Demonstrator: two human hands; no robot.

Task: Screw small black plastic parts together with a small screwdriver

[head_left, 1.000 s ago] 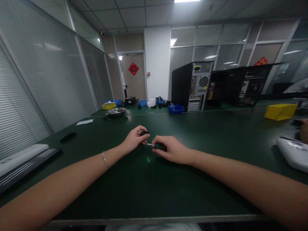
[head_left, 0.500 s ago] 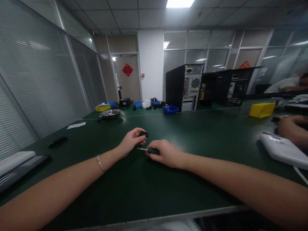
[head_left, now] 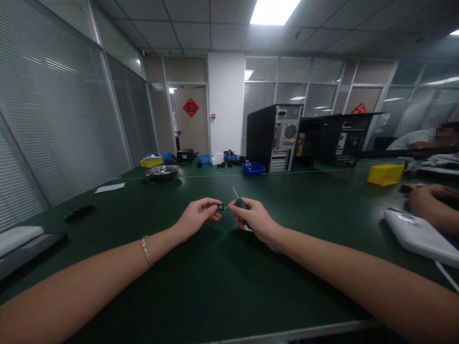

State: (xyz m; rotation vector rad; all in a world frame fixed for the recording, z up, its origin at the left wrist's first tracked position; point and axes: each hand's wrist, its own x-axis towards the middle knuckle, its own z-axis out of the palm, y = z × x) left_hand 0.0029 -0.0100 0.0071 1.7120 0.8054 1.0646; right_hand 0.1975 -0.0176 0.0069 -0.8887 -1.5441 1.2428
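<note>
Screwdriver (head_left: pixel 238 199) in right hand (head_left: pixel 253 217), fist wrapped round handle, shaft tilted up and away. Left hand (head_left: pixel 196 216) pinching small black part (head_left: pixel 221 207) at fingertips, right fingertips touching part's other end. Both held just above green table (head_left: pixel 222 282). Step looks like steadying part; next likely needs tip swung down onto it.

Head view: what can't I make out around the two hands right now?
- Small black part, pinched between left hand and right hand: too small to identify.
- Screwdriver handle: hidden inside the right hand; only the shaft shows.
- White device at right: cut off by the edge.
</note>
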